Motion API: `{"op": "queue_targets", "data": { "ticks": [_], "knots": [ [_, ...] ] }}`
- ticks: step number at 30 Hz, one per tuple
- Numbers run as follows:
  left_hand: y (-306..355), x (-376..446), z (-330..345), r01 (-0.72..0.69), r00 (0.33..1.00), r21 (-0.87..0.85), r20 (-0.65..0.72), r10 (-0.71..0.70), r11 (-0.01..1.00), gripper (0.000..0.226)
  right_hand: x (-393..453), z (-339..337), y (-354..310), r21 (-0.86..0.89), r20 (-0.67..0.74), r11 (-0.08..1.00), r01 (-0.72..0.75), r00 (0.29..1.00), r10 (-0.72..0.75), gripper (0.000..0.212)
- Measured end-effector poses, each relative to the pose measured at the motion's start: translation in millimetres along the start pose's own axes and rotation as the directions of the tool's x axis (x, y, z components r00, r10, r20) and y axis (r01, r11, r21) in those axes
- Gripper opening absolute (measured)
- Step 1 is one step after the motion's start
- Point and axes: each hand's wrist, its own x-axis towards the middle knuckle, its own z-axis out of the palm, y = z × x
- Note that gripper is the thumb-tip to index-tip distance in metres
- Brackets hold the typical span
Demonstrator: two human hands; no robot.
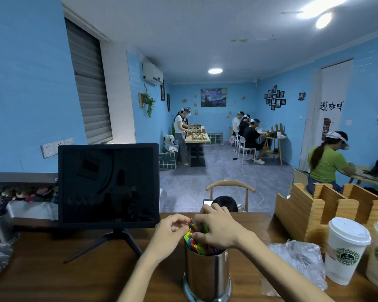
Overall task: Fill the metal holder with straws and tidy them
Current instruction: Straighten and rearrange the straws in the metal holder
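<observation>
The metal holder (pixel 206 276) stands on the wooden surface (pixel 52 275), its straws (pixel 193 235) sticking out (mixed colours). Left hand (pixel 169 233) and right hand (pixel 218 231) both pinch the tips; judging by this, gather all 2 sides inward gently, keeping the holder upright.

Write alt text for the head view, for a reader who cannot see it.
Both hands, the left hand and the right hand, grip the tops of colourful straws standing in a metal holder on a wooden table. A dark monitor stands to the left, lidded paper cups and a wooden organiser to the right.
</observation>
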Motion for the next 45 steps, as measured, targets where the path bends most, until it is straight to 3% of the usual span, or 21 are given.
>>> {"op": "queue_targets", "data": {
  "ticks": [6, 16, 21, 24, 29, 34, 36, 39, 45],
  "knots": [
    [3.2, -1.9, -1.0, -0.008, 1.000, -0.010, -0.004, 0.008, 1.000, 0.021, 0.8, -9.1, -3.6, -0.053, 0.038, 0.998, 0.034, 0.999, -0.032, 0.040],
    [1.6, -1.9, 0.5, 0.002, 1.000, -0.006, 0.008, -0.002, 1.000, 0.021, -1.3, -13.5, -12.4, -0.095, 0.075, 0.991, 0.089, 0.994, -0.083, 0.029],
    [1.8, -2.2, -0.5, 0.003, 1.000, -0.005, 0.013, -0.003, 1.000, 0.021, -1.9, -12.1, -10.4, -0.102, 0.035, 0.989, 0.106, 0.994, -0.103, 0.029],
    [2.7, -2.4, -0.7, 0.001, 1.000, 0.004, 0.006, -0.001, 1.000, 0.019, 0.1, -13.9, -3.9, -0.084, -0.061, 0.993, 0.079, 0.995, -0.084, 0.030],
    [8.7, -1.0, 2.1, -0.078, 0.997, 0.011, 0.011, 0.078, 0.997, 0.006, 4.7, -30.4, 8.2, 0.052, -0.299, 0.996, 0.073, 0.953, -0.055, 0.024],
    [23.0, 2.2, 12.0, -0.148, 0.988, 0.048, 0.050, 0.146, 0.988, 0.015, 2.1, -51.4, 8.9, 0.251, -0.470, 0.961, 0.120, 0.882, 0.012, 0.023],
    [33.9, 3.3, 18.9, -0.165, 0.985, 0.004, 0.051, 0.165, 0.986, 0.006, -0.4, -56.7, 5.2, 0.324, -0.501, 0.935, 0.144, 0.865, 0.040, 0.022],
    [45.3, 6.2, 26.2, -0.182, 0.983, -0.048, 0.000, 0.182, 0.982, 0.016, -2.0, -60.7, 2.1, 0.392, -0.525, 0.909, 0.142, 0.846, 0.094, 0.023],
    [51.8, 9.5, 33.1, -0.142, 0.989, -0.108, 0.016, 0.144, 0.984, 0.010, -4.6, -59.2, -1.0, 0.557, -0.525, 0.815, 0.160, 0.828, 0.196, 0.023]
  ]
}}
